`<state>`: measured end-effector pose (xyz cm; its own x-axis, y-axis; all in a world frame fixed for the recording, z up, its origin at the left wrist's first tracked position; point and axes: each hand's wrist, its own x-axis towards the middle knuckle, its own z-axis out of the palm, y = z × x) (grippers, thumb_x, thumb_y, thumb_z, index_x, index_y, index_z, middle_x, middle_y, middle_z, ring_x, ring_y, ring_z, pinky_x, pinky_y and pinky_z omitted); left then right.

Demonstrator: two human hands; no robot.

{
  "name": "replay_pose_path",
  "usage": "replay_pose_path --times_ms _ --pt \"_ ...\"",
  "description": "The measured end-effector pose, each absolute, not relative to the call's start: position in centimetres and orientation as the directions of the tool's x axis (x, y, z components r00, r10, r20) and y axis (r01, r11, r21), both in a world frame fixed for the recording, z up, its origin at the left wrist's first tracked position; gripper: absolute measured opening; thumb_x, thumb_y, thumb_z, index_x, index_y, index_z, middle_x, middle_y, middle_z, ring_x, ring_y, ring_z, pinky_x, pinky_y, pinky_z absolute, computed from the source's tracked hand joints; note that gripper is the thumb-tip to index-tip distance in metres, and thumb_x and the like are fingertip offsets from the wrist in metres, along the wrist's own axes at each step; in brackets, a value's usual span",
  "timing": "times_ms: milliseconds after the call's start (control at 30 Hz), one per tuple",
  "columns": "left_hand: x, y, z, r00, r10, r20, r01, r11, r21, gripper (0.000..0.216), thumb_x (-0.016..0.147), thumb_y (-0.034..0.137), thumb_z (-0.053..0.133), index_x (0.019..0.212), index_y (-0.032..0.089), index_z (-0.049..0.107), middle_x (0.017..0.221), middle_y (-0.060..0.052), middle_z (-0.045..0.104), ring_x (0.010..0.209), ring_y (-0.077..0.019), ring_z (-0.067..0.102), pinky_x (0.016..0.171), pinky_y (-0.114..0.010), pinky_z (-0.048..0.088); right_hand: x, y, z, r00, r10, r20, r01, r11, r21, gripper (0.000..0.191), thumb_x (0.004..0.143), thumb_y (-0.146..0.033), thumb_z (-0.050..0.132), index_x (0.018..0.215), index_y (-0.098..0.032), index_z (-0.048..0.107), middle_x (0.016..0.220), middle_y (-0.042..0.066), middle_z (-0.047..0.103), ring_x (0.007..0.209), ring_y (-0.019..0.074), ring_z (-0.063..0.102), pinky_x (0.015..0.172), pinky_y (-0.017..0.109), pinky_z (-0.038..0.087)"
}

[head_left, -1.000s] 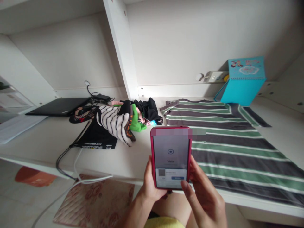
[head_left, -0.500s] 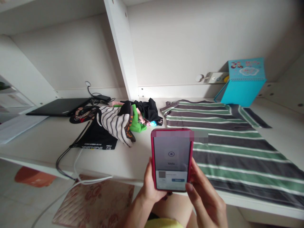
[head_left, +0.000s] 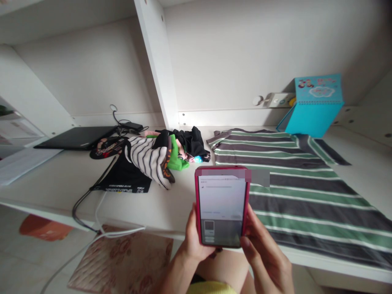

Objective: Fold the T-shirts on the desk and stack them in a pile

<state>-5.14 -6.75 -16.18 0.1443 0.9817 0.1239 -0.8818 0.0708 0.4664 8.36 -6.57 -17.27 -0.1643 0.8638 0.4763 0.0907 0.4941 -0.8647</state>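
Low in the middle of the frame, the left hand point(head_left: 191, 241) and right hand point(head_left: 266, 255) both hold the red phone point(head_left: 222, 206). Its screen just changed to a new page; the striped shirt point(head_left: 306, 183) lies on the surface point(head_left: 55, 183).

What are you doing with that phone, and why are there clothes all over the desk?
A person sits at a white desk and holds a phone in a red case upright in both hands. The left hand wraps its left edge, and the right hand holds the right edge with the thumb at the screen's lower corner. The screen is lit. A striped green and grey shirt lies spread flat on the desk, and a pile of small clothes sits beside it. A closed laptop lies further left.
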Motion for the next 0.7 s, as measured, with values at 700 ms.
replay_pose_path --times_ms 700 --pt "-4.7 -6.9 -15.7 0.079 0.993 0.094 -0.829 0.013 0.559 0.053 0.083 0.060 0.041 0.109 0.022 0.067 0.109 -0.005 0.066 0.111 -0.0298 0.052 0.094 -0.039 0.038 6.5 -5.2 -11.9 -0.298 0.667 0.683 0.423 0.733 -0.532 0.055 0.089 -0.033 0.044 0.141 -0.037 0.025 0.148 0.004 0.013 0.124 0.0305 0.038 0.077 0.037 0.052"
